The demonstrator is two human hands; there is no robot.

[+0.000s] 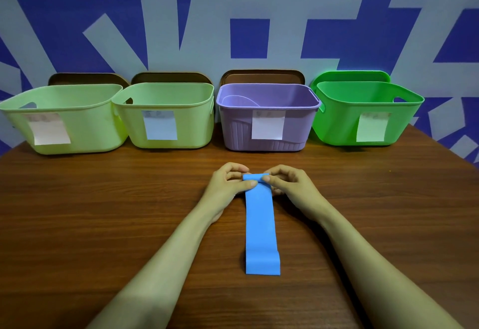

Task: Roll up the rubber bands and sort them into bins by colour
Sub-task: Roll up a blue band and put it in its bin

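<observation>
Left hand (228,181) and right hand (287,181) pinch the blue band's (261,225) far end, apparently folded over, before the purple bin (267,131).

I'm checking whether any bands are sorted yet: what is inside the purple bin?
Of the purple bin, only the upper inner walls show, with no band visible. Its front wall hides the floor and anything lying there.

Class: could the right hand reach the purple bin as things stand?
Probably yes: only bare table lies between the right hand and the purple bin, though it is pinching the blue band.
</observation>
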